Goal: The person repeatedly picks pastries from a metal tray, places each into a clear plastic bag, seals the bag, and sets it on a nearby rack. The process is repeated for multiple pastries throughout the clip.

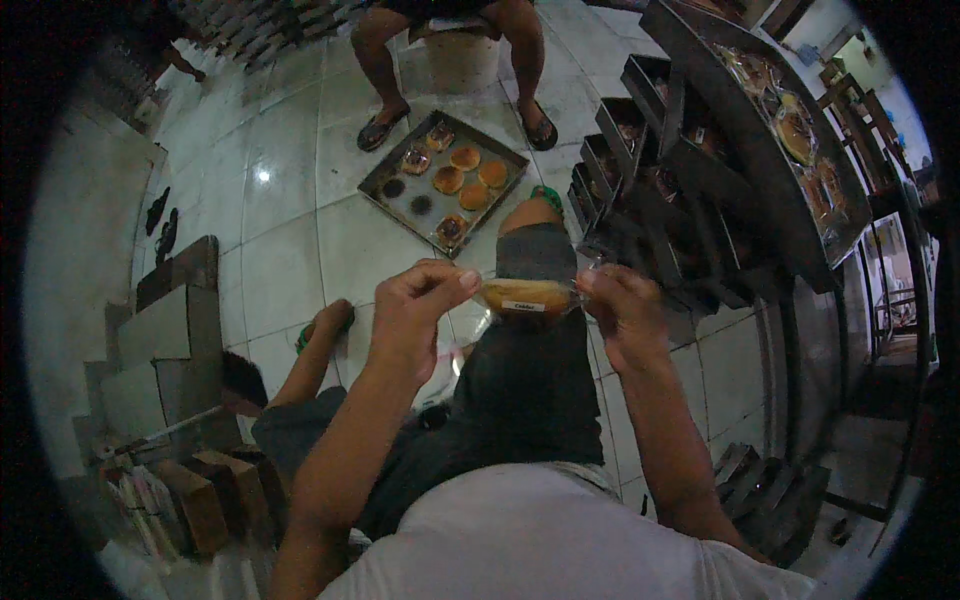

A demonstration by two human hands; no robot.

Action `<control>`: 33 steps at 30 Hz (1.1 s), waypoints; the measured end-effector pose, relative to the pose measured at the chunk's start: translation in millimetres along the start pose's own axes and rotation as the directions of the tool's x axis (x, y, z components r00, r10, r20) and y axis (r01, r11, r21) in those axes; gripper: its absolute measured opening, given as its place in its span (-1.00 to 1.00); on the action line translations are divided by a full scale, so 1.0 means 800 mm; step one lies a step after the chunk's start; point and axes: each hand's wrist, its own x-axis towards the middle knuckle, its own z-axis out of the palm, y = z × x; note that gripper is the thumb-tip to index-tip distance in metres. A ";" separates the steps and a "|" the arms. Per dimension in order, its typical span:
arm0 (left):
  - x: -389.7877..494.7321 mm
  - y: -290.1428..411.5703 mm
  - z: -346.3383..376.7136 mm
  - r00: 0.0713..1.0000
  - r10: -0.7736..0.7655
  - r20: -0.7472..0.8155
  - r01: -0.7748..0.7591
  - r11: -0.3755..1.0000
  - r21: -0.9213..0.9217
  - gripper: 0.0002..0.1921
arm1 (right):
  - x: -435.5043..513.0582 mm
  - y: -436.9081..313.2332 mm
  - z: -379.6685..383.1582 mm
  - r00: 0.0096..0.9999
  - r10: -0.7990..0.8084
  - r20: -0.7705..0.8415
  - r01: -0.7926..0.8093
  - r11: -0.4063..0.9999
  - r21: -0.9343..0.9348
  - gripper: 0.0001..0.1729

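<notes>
Between my two hands a golden bread roll (559, 294) in a clear plastic wrapper is held level above my lap, a small white label on its side. My left hand (420, 311) pinches the wrapper's left end between thumb and fingers. At the other end, the twisted plastic is gripped by my right hand (622, 304). Beyond my knees a square metal baking tray (491, 219) lies on the floor. It carries several round browned buns (448, 180), some wrapped buns (451, 227) with darker tops, and two dark round marks on its base.
Stacked dark trays (675, 187) rise on the right, the top one (832, 210) holding wrapped breads. Across the tray, a person sits with legs (379, 60) apart on a pale bucket-like seat (461, 64). Cardboard boxes (206, 495) stand at lower left, near another person's head (244, 379).
</notes>
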 end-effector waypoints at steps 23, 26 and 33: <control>-0.077 -0.126 -0.059 0.884 0.419 -0.208 -0.292 0.842 0.454 -0.82 | 0.026 0.075 0.078 0.816 -0.436 0.380 0.570 0.492 -0.658 -0.46; -0.118 -0.118 -0.129 0.904 0.414 -0.106 -0.181 0.595 0.783 -0.79 | 0.132 0.067 0.126 0.526 -0.720 0.452 0.778 0.193 -0.597 -0.49; -0.159 -0.164 -0.179 0.875 0.425 0.234 -0.207 -0.108 0.972 -0.69 | 0.220 0.138 0.197 0.554 -0.246 0.796 0.832 0.212 -0.513 -0.43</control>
